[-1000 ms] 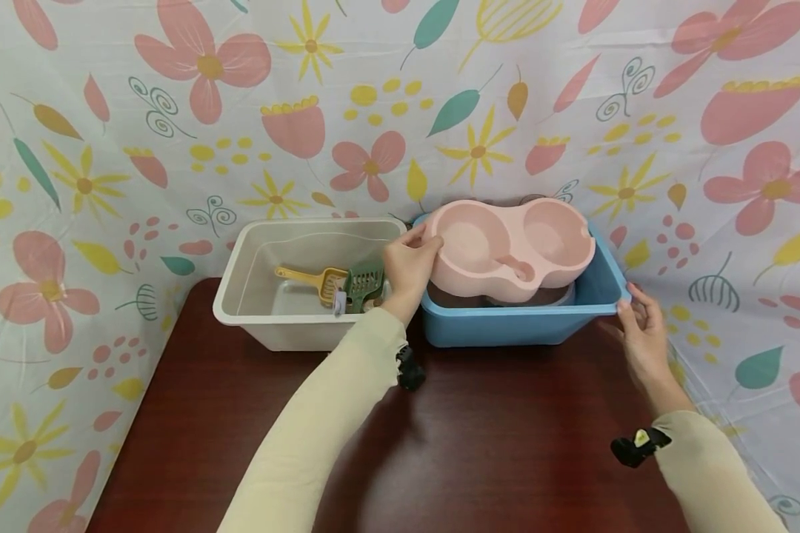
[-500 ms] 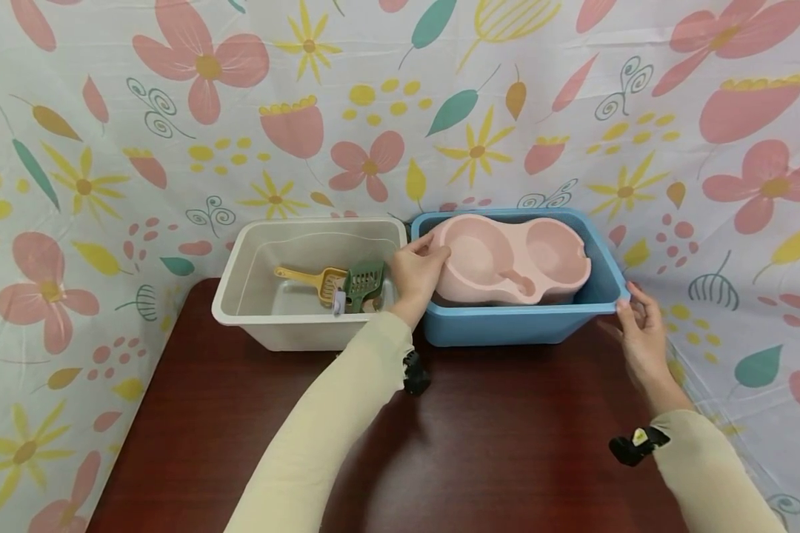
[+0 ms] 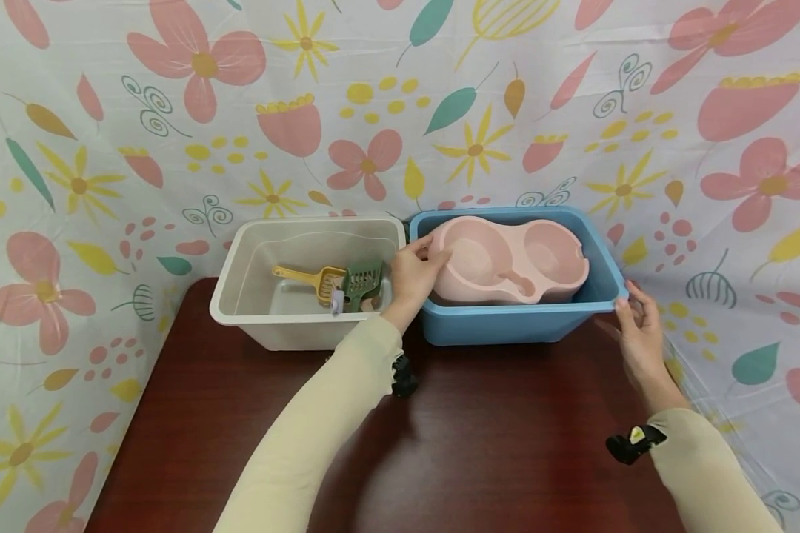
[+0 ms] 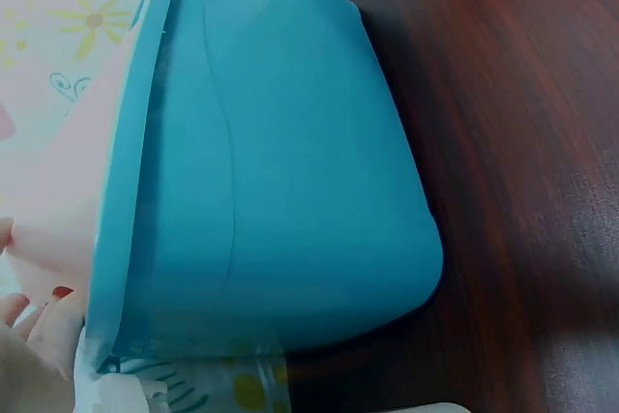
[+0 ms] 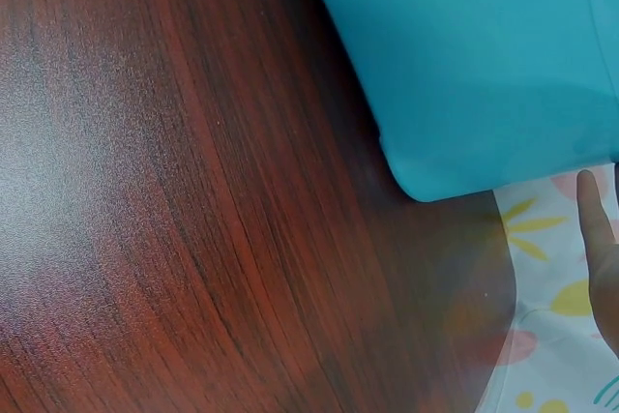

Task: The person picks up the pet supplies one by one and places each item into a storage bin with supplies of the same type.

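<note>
A pink double pet bowl (image 3: 480,255) with two round hollows lies inside the blue tub (image 3: 500,326), slightly tilted towards me. At the bowl's left end, my left hand (image 3: 413,277) pinches its edge between thumb and fingers. The left wrist view shows the blue tub's outer wall (image 4: 300,162) with part of the left hand (image 4: 39,355) at the lower left. My right hand (image 3: 642,337) grips the tub's right rim near its front corner. Only a finger and part of the right hand (image 5: 602,268) appear in the right wrist view.
A light grey tub (image 3: 287,333) stands left of the blue one. It holds a yellow slotted scoop (image 3: 300,276), a green slotted scoop (image 3: 363,283) and a small lilac item (image 3: 337,302). The dark red-brown table (image 3: 507,429) extends in front; a floral cloth (image 3: 373,96) hangs behind.
The pink double bowl has come down from above the blue tub's back rim into the tub, the left hand moving with it. The right hand stays on the tub's rim.
</note>
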Demonstrator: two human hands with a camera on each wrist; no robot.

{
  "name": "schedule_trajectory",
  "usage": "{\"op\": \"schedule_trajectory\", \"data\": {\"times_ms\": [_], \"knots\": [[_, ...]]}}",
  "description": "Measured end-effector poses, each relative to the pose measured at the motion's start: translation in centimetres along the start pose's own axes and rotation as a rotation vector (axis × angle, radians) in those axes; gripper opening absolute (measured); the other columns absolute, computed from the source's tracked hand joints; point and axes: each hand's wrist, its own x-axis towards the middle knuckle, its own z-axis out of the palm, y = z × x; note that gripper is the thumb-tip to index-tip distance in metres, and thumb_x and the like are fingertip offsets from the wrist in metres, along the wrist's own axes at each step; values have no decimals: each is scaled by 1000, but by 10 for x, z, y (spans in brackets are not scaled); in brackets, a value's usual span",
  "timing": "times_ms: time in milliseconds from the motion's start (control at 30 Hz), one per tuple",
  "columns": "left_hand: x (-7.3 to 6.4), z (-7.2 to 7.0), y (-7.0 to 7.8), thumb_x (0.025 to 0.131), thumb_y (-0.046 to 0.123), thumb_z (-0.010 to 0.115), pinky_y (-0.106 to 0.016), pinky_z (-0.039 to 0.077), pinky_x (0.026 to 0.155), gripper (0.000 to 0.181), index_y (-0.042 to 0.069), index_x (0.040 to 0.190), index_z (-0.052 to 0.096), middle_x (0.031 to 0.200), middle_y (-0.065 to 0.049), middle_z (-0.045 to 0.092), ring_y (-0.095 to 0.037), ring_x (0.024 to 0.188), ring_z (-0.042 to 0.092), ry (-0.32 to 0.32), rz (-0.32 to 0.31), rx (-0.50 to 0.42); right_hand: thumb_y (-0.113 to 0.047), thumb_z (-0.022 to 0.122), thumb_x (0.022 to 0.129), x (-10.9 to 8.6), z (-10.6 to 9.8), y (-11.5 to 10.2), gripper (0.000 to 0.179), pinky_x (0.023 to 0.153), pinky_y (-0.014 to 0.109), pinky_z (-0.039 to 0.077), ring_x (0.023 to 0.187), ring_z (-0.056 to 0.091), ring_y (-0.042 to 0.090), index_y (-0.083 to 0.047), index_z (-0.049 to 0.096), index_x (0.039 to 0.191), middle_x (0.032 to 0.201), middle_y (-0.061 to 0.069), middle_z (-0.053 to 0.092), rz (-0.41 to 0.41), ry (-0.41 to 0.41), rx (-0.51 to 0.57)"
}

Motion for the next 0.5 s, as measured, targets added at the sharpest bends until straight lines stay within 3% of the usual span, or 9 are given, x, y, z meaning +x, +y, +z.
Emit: {"op": "schedule_trajectory", "data": {"times_ms": [200,300,433,500], "knots": [[-1,-12,2,95,14,67,-28,52,90,43,2,135,60,123,-15,66,-23,114,62,-133,4,-68,-7,50,103,0,-1,1,47,74,18,54,109,54,4,-15,41,148,135,0,43,0,-9,-11],[-2,-20,3,96,7,61,-32,51,92,43,0,138,55,129,-18,62,-25,119,59,-184,-43,-121,-8,50,103,-1,-1,0,46,75,17,53,110,53,4,-15,41,148,134,-1,44,-13,-19,-20],[-4,-28,4,96,2,59,-32,51,93,45,0,141,53,134,-18,58,-27,123,56,-197,-112,-161,-9,50,103,-1,-1,0,46,76,16,53,109,53,3,-16,42,147,130,-3,46,-22,-29,-34],[-5,-33,5,97,3,60,-32,50,94,44,1,140,54,133,-18,59,-27,122,57,-203,-107,-165,-9,50,103,-1,-1,0,45,75,16,53,107,54,2,-16,43,147,128,-3,47,-26,-23,-28]]}}
